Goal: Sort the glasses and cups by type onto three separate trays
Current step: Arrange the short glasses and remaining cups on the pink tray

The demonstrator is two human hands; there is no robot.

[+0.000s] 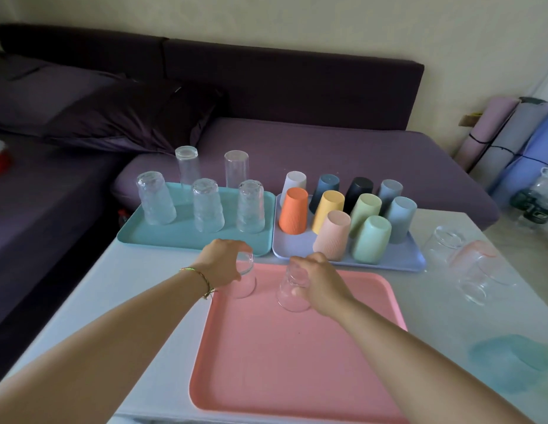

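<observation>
A pink tray point(297, 356) lies nearest me on the table. My left hand point(222, 261) grips an upturned clear glass point(246, 280) at the tray's far left corner. My right hand point(320, 283) grips a second upturned clear glass point(292, 293) just to its right on the same tray. Behind, a teal tray point(181, 235) carries several upturned clear glasses, tall smooth ones at the back and ribbed ones in front. A lavender tray point(297, 246) beside it holds several upturned coloured plastic cups. Several more clear glasses point(468, 267) stand loose on the table to the right.
The white table point(138, 289) stands against a purple sofa point(327, 148) with a dark cushion. Rolled mats point(511, 139) lean on the wall at right, with water bottles point(542, 194) below them. A blue-green stain point(511, 362) marks the table's near right.
</observation>
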